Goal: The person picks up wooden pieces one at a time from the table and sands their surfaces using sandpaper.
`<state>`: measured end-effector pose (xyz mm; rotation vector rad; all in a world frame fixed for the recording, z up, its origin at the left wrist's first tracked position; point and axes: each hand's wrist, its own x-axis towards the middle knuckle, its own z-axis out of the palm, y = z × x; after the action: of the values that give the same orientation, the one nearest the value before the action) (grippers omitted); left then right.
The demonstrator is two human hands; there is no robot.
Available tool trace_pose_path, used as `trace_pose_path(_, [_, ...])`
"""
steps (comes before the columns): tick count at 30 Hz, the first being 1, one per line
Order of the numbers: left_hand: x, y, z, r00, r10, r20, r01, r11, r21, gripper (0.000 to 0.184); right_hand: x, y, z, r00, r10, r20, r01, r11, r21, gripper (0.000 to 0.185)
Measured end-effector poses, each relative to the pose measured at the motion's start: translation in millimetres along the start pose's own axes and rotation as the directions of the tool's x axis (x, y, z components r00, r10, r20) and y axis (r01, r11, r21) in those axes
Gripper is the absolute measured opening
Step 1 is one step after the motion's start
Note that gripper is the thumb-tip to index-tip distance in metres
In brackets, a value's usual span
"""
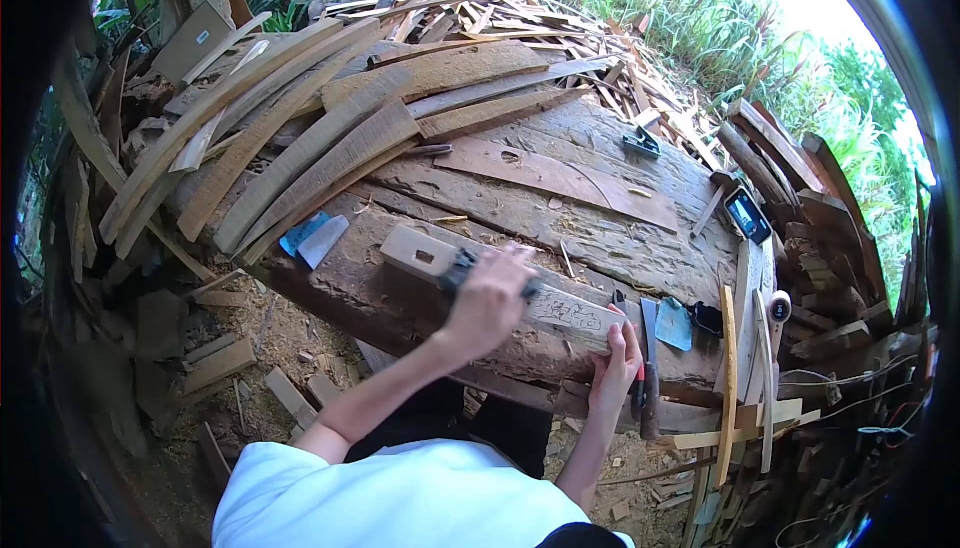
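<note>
A pale wooden block (575, 310) lies along the front edge of the worn wooden bench (620, 248). It has a rectangular slot near its left end and dark line markings towards its right end. My left hand (490, 293), smeared by motion, is closed over a dark tool (460, 273) on the block's upper face. The palm and fingers hide most of this tool, so its kind is unclear. With its fingers wrapped round the block's right end, my right hand (616, 353) grips it. A long-bladed tool (650, 348) lies just right of that hand.
Curved planks (340, 158) are stacked at the back left, beyond blue sandpaper (303, 235). A thin brown board (560, 183) lies mid-bench. A small screen device (747, 215) and a watch (779, 307) are at right. Scrap wood (220, 363) covers the ground.
</note>
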<state>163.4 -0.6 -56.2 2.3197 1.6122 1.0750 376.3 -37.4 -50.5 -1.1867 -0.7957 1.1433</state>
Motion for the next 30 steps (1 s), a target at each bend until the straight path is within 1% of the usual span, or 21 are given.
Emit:
trace_pose_path(1, [0.1,16.0,6.4,1.0,0.0,0.001,0.0,1.0,-0.002,0.028,-0.7,-0.8,0.4,1.0,-0.003,0.003,0.003,1.0,-0.008,0.038])
trace_pose_path(3, [1.3,42.6,10.0,0.995,0.101,-0.022,-0.103,0.972,-0.211,0.033,1.1,2.8,-1.3,1.0,-0.006,0.01,0.006,1.0,-0.005,0.038])
trace_pose_path(4, [2.6,42.9,8.2,0.995,0.101,-0.023,-0.104,0.971,-0.215,0.033,1.9,3.3,-2.3,1.0,-0.01,0.018,0.01,1.0,0.001,0.038])
trace_pose_path(6, [9.9,35.8,2.4,0.989,0.106,0.107,-0.033,0.843,-0.537,0.037,0.3,1.4,-1.2,1.0,-0.009,0.028,0.009,1.0,0.017,0.038])
trace_pose_path(7, [14.1,29.7,1.2,0.988,0.111,0.106,-0.036,0.841,-0.539,0.037,0.0,0.7,-0.8,0.999,-0.005,0.041,0.003,0.999,0.038,0.038])
trace_pose_path(9, [20.9,14.4,-2.4,0.996,-0.008,-0.09,-0.054,0.747,-0.662,0.045,0.5,1.8,-2.1,0.999,-0.006,0.036,0.005,0.999,0.035,0.037])
trace_pose_path(10, [24.1,12.3,-10.6,0.996,-0.008,-0.088,-0.052,0.75,-0.659,0.045,0.9,0.9,-2.2,0.999,0.006,0.034,-0.006,1.0,0.012,0.038])
trace_pose_path(11, [27.3,12.6,-21.7,0.965,-0.244,-0.096,0.088,0.646,-0.758,0.046,0.9,0.3,-1.3,0.999,0.018,0.033,-0.018,1.0,-0.011,0.038])
trace_pose_path(12, [29.4,10.9,-29.4,0.882,-0.465,-0.072,0.196,0.502,-0.842,0.047,0.3,-0.2,0.1,0.999,0.02,0.035,-0.02,1.0,-0.007,0.038])
trace_pose_path(13, [30.4,5.0,-31.1,0.883,-0.465,-0.072,0.197,0.505,-0.84,0.047,-0.3,-1.3,1.1,0.999,0.021,0.032,-0.021,1.0,-0.012,0.038])
trace_pose_path(15, [28.9,-10.3,-27.4,0.742,-0.557,-0.374,0.11,0.651,-0.751,0.051,-0.9,-1.4,0.7,0.999,0.021,0.027,-0.02,1.0,-0.019,0.038])
trace_pose_path(17, [14.2,-33.0,-18.0,0.734,-0.478,-0.482,0.04,0.739,-0.673,0.053,-1.5,-0.7,-0.2,1.0,0.017,0.024,-0.016,0.999,-0.029,0.038])
trace_pose_path(20, [-9.5,-46.1,-39.0,0.902,-0.22,-0.372,0.041,0.901,-0.432,0.057,-0.5,2.7,-2.4,1.0,0.031,-0.003,-0.031,0.999,-0.04,0.037])
trace_pose_path(21, [-16.1,-48.9,-44.7,0.936,-0.131,-0.328,0.018,0.946,-0.324,0.058,-0.2,2.8,-1.8,0.999,0.034,-0.006,-0.034,0.999,-0.037,0.037])
trace_pose_path(22, [-23.0,-56.9,-48.7,0.937,-0.131,-0.323,0.021,0.946,-0.323,0.058,-0.2,1.6,-0.8,1.0,0.027,0.008,-0.026,0.999,-0.035,0.038])
trace_pose_path(23, [-30.0,-66.1,-51.8,0.987,-0.008,-0.16,-0.031,0.97,-0.242,0.054,-0.6,0.4,0.0,1.0,0.019,0.024,-0.019,0.999,-0.034,0.038])
trace_pose_path(24, [-31.8,-67.7,-55.8,0.995,0.103,0.017,-0.098,0.98,-0.17,0.052,-1.4,-0.8,0.6,0.999,0.024,0.025,-0.023,0.999,-0.032,0.038])
trace_pose_path(27, [-32.9,-58.9,-69.8,0.995,0.07,0.071,-0.056,0.982,-0.18,0.043,-1.1,-1.4,1.2,0.999,0.043,0.021,-0.042,0.998,-0.042,0.038])
trace_pose_path(28, [-33.7,-60.1,-65.8,0.995,0.057,0.082,-0.045,0.989,-0.143,0.051,-0.2,1.1,0.3,0.999,0.032,0.018,-0.031,0.999,-0.042,0.038])
trace_pose_path(29, [-32.1,-54.0,-65.1,0.995,0.056,0.081,-0.044,0.989,-0.143,0.051,0.3,2.3,-0.3,1.0,0.021,0.014,-0.02,0.999,-0.043,0.038])
trace_pose_path(30, [-29.0,-44.5,-64.9,0.993,0.084,0.082,-0.081,0.996,-0.032,0.055,0.3,1.8,-0.2,1.0,0.02,0.014,-0.019,0.999,-0.043,0.038])
